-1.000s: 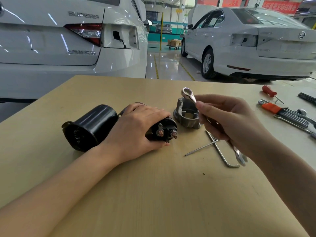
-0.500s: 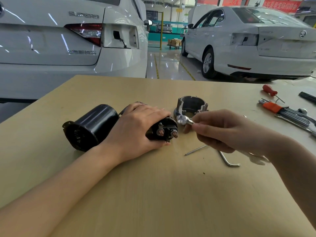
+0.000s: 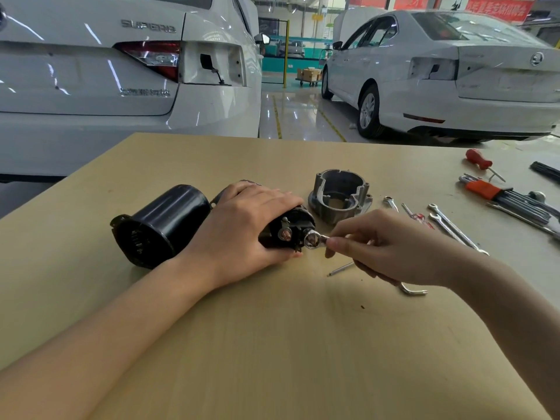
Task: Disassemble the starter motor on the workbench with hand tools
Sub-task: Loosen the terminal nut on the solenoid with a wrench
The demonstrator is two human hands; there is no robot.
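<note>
A black starter motor body (image 3: pixel 160 224) lies on its side on the tan workbench (image 3: pixel 272 344). My left hand (image 3: pixel 242 234) grips the black solenoid (image 3: pixel 291 230) beside it, whose copper terminal studs face me. My right hand (image 3: pixel 391 250) holds a silver ring wrench (image 3: pixel 315 238), and the ring end sits over the right-hand terminal stud. A grey aluminium end housing (image 3: pixel 339 197) stands apart just behind the solenoid.
Long bolts (image 3: pixel 341 269) and a bent rod (image 3: pixel 412 291) lie under my right hand. Spanners (image 3: pixel 451 224), an orange hex key set (image 3: pixel 500 194) and a red screwdriver (image 3: pixel 480 160) lie at the right. Two white cars stand beyond the bench's far edge.
My right hand brought the wrench down from in front of the grey housing and leftwards onto the solenoid's terminal stud. My left hand stayed on the solenoid.
</note>
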